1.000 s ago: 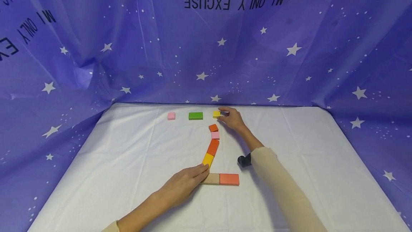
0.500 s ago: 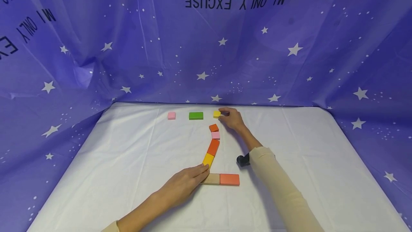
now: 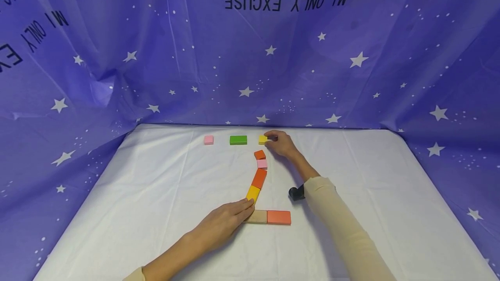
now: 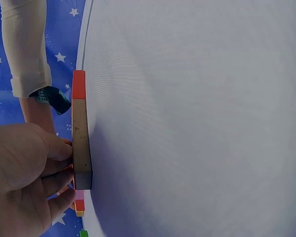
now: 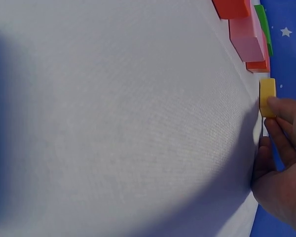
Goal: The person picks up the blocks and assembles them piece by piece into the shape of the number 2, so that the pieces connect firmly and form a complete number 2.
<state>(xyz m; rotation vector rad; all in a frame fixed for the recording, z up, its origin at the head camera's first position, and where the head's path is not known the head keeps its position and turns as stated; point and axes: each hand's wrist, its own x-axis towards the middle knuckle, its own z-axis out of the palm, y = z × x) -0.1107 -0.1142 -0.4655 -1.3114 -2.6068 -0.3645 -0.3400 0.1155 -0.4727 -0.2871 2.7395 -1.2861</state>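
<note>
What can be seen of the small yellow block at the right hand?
The small yellow block has flat faces and looks like painted wood. In the head view it is beyond the orange block and right of the green block, touching neither. The right hand pinches its right side; whether it rests on the cloth is unclear.

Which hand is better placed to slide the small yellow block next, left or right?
Likely the right hand: it pinches the small yellow block, while the left hand rests on the tan block, well away from the yellow one.
</note>
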